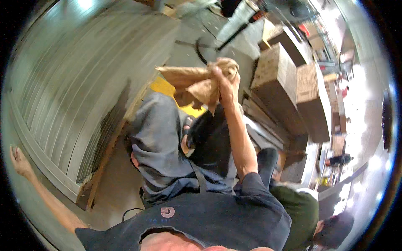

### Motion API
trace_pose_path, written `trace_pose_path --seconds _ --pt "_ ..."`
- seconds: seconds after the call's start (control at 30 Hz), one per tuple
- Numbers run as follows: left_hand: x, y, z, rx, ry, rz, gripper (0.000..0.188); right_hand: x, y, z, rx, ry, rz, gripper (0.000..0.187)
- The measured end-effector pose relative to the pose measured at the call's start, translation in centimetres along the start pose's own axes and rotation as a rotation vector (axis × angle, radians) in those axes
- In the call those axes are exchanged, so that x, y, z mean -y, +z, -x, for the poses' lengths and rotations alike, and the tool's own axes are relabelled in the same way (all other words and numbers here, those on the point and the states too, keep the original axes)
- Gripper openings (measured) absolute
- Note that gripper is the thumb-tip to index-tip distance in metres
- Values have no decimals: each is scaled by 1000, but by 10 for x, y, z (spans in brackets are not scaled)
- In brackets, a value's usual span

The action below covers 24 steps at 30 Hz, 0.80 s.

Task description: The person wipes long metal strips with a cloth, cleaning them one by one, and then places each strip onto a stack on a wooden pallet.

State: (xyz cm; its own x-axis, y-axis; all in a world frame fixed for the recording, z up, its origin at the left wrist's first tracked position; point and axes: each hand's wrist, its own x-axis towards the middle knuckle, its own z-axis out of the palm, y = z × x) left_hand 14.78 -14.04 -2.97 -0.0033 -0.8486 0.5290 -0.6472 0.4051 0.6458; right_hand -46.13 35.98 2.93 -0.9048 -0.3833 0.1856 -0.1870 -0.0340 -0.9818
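Note:
My right hand [228, 90] is raised in front of me, closed around a bunched tan cloth [203, 85]. One corner of the cloth sticks out to the left, and loose folds hang below my fingers. My left hand [21, 163] is stretched far out to the left, at the outer edge of a large stack of grey wood-grain boards [92, 75]. Its fingers look extended and hold nothing visible. Whether it touches the boards I cannot tell.
Cardboard boxes [274, 67] stand on the right beside stacked long strips. Something yellow [163, 87] lies low behind the cloth. A black hose [200, 52] is on the floor ahead. Close on my right is another person in a green shirt [295, 211] and dark cap.

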Motion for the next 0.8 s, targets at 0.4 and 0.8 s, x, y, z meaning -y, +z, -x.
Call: trace_pose_path --seconds 0.4,0.8 --pt "-298 105 148 426 203 405 33 -193 -219 51 -831 394 45 30" --pt "-369 147 192 709 248 336 34 -262 -352 147 -313 623 1425 51"
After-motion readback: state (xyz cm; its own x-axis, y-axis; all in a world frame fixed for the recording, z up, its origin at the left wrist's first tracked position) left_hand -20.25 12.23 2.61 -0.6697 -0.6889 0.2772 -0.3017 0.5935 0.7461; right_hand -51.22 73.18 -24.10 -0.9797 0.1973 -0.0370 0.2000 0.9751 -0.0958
